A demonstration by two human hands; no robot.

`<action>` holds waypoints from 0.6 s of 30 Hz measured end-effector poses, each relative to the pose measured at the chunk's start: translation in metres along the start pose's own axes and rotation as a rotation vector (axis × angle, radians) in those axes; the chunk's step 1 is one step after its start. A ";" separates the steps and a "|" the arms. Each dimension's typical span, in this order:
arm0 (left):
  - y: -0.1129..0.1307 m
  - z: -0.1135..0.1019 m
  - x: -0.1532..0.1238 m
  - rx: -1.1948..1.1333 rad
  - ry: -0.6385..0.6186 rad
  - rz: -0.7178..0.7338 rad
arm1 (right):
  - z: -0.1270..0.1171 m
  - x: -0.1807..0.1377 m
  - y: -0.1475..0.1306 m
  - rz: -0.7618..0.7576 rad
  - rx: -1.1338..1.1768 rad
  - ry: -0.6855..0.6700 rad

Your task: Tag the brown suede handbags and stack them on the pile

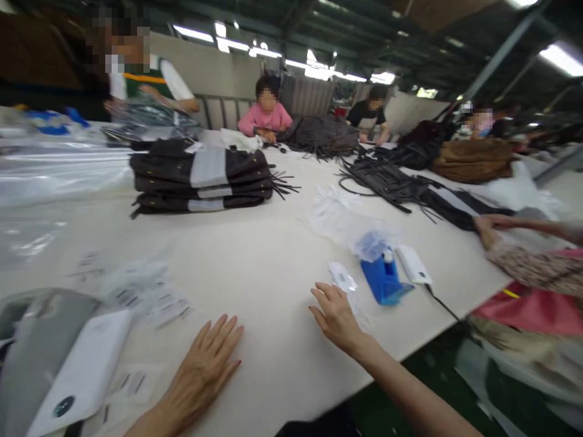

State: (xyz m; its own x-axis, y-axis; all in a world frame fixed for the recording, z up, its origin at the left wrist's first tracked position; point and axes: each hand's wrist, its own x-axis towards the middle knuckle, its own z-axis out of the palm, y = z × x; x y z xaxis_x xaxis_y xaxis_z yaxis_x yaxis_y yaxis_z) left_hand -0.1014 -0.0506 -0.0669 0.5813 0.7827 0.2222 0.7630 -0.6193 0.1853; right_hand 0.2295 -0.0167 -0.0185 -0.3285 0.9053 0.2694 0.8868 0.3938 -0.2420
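My left hand (207,364) rests on the white table (255,261), palm down with its fingers stretched out and nothing in it. To its left lie small clear plastic packets with dark labels (150,294) and a white power bank (84,370). My right hand (336,315) hovers over or touches the table, fingers slightly bent and apart, with nothing visible in it. Just beyond it lies a small clear packet (342,276). A blue tape dispenser (381,279) stands to the right of that hand, next to another white power bank (413,265) with a black cable.
Folded dark bags (200,176) with grey bands are stacked ahead on the left. Crumpled clear plastic (337,212) lies mid-table. Dark bags (387,182) and a brown pile (473,159) lie at the right. Several people work around the table; one person's hands (489,230) touch a dark bag.
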 end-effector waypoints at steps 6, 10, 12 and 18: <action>-0.037 0.009 0.002 0.227 0.051 -0.007 | -0.014 -0.085 0.039 0.241 -0.228 0.128; -0.075 -0.008 0.007 0.369 0.015 -0.142 | 0.006 -0.102 0.061 0.417 -0.244 0.124; -0.081 -0.013 0.008 0.436 0.007 -0.226 | 0.015 -0.098 0.066 0.492 -0.231 0.062; -0.033 0.000 0.018 0.425 0.139 -0.138 | 0.019 -0.065 0.061 0.557 -0.185 -0.028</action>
State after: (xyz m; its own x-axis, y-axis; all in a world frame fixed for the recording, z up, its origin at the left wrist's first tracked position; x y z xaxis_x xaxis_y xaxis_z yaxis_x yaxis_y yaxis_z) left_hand -0.1162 -0.0164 -0.0695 0.4451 0.8221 0.3549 0.8955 -0.4070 -0.1802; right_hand 0.2988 -0.0483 -0.0690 0.1969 0.9726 0.1233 0.9694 -0.1744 -0.1729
